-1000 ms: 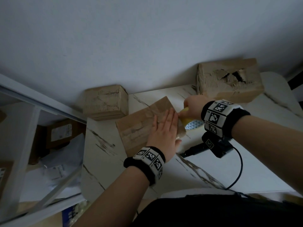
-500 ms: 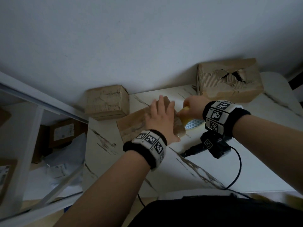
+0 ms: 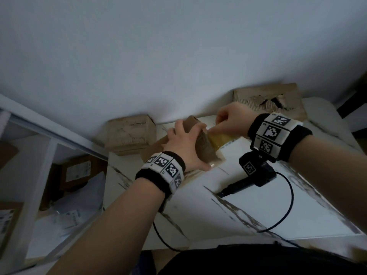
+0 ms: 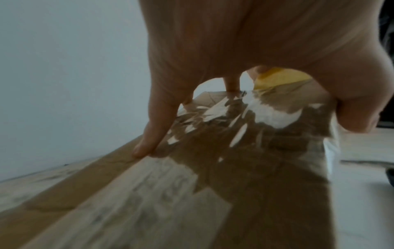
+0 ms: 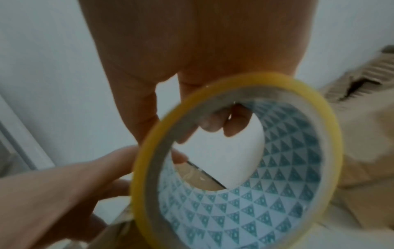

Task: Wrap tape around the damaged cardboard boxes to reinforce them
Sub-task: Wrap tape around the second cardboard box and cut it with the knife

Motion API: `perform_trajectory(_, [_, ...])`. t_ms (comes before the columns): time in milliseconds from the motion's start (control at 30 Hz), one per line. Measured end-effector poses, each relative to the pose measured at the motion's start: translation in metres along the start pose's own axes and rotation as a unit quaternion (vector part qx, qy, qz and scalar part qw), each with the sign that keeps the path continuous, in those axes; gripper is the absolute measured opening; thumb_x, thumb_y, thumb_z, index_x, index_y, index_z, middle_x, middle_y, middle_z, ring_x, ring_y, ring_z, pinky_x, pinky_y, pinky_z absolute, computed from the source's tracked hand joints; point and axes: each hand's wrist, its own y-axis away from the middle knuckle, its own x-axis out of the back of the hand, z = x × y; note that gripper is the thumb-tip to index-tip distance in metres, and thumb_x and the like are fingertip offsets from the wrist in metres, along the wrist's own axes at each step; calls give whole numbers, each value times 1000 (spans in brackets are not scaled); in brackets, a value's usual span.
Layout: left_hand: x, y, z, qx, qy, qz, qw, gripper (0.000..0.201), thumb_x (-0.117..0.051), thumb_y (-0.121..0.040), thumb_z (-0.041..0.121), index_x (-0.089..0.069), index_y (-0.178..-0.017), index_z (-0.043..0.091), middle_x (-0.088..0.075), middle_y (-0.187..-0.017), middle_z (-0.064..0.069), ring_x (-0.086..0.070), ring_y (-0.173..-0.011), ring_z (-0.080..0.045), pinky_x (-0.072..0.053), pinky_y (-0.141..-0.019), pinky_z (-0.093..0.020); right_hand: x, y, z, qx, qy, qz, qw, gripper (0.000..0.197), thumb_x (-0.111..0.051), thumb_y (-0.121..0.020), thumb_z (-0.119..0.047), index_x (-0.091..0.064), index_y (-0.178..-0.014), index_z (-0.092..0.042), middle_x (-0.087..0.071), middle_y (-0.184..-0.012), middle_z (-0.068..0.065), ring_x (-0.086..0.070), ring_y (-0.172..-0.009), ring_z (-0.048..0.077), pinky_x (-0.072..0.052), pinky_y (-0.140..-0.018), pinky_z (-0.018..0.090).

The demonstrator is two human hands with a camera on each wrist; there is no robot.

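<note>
Cardboard is what your left hand [image 3: 183, 144] has hold of: the small brown box [image 3: 205, 147] sits tilted up off the white marbled table [image 3: 258, 211] at the centre of the head view, your fingers curled over its upper edge and your thumb against its near side. Glossy clear tape already covers the face seen from your left wrist [image 4: 266, 151]. Your right hand [image 3: 232, 120] is just right of the box, fingers hooked through the core of the yellow tape roll [image 5: 245, 161], which it grips; a yellowish strip [image 3: 220, 138] runs from the roll to the box. Two more boxes stand against the wall: a scuffed one [image 3: 131, 133] left of your hands and a torn one [image 3: 270, 101] in the upper right. Below your right wrist hangs a black camera with its cable [image 3: 256, 169].
</note>
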Motion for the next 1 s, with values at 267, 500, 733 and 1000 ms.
perform_trajectory(267, [23,19,-13,-27,80,157,984,106,-87,-50,49,-24,-132,27,-9,-142,-5,-26,-129,-26,-27,-109,-33,34,13,-42,42,-186,78,979,34,-71,-75,-48,-55,-74,-18,-50,-70,-4,-49,-66,9,-40,-57,21])
perform_trajectory(500, [15,28,-31,-48,114,163,979,104,-87,-49,49,-24,-128,28,-8,-141,1,-32,-125,-20,-30,-106,-25,31,19,-67,69,-54,78,993,43,-76,-67,-52,-49,-67,-19,-48,-69,-4,-47,-63,9,-38,-53,23])
perform_trajectory(733, [7,42,-56,-47,153,163,974,97,-87,-50,47,-28,-125,30,-17,-136,4,-34,-109,-9,-32,-94,-21,31,15,-70,77,286,135,946,55,-62,-69,-70,-47,-89,-21,-46,-91,0,-45,-95,21,-39,-70,32])
perform_trajectory(1000, [-2,55,-75,-59,156,198,966,98,-88,-49,46,-30,-125,25,-21,-139,-3,-28,-110,-5,-34,-91,-20,8,17,-65,77,206,101,970,51,-57,-73,-69,-46,-89,-22,-43,-95,1,-37,-103,19,-40,-85,35])
